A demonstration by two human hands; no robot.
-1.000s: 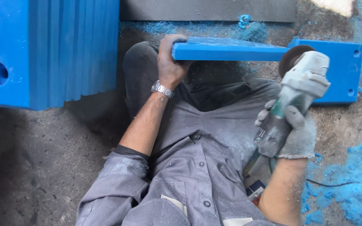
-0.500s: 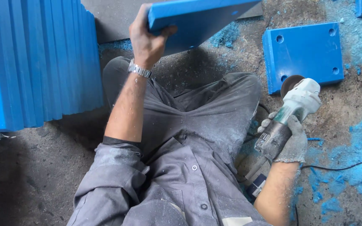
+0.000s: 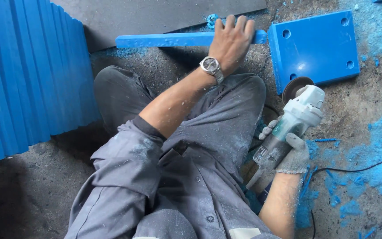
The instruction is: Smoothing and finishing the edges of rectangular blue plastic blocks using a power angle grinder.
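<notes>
A stack of blue plates (image 3: 27, 75) stands left of the seated person's legs. Beyond the knees, a flat blue plate (image 3: 315, 46) lies on the floor, with an edge-up blue plate (image 3: 164, 40) beside it gripped by the left hand (image 3: 231, 42). The gloved right hand (image 3: 288, 152) is wrapped around an angle grinder (image 3: 295, 115), near the flat plate.

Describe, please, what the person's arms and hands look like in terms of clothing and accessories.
The left hand is bare, with a silver metal wristwatch and a dusty grey sleeve pushed up over a dark cuff. The right hand wears a grey knitted work glove; its forearm is bare.
</notes>
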